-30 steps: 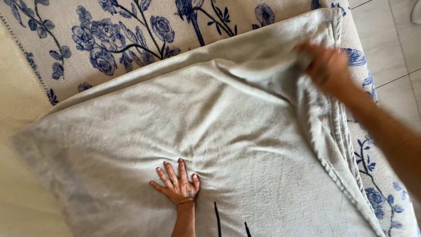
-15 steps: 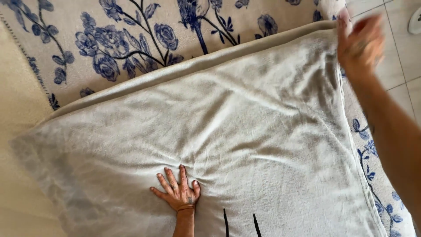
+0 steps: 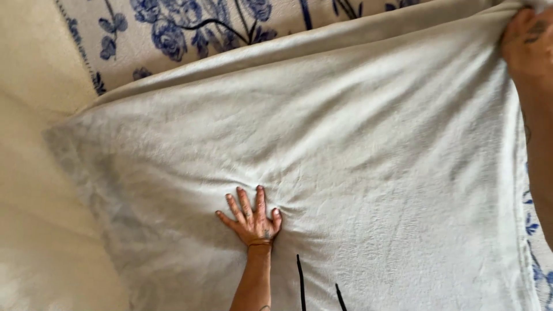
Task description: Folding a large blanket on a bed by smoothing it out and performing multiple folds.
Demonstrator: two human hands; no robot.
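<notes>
the cream fleece blanket (image 3: 357, 144) lies folded over itself across most of the view, its plain inner face up and its blue floral printed side (image 3: 190, 23) showing only along the top edge and in a thin strip at the right (image 3: 533, 213). its long axis runs roughly left to right, with the folded edge slanting from the lower left up toward the top right corner. the left hand (image 3: 252, 219) rests palm down near the bottom middle of the blanket, fingers spread flat and holding nothing, pressing the cloth so that creases fan out from under it. the right hand (image 3: 525, 40) is at the far top right corner, closed around that corner of the blanket, fingers curled over the edge, with the forearm running down the right side of the frame. so the gripped corner lies up and to the right of the pinning left hand, well apart from it, and the stretch of cloth between the two looks drawn fairly smooth. the blanket sits on a pale cream bed (image 3: 34, 173), visible down the left. two thin dark cords (image 3: 302, 282) hang into view at the bottom, just right of the left wrist. no containers are in sight.
</notes>
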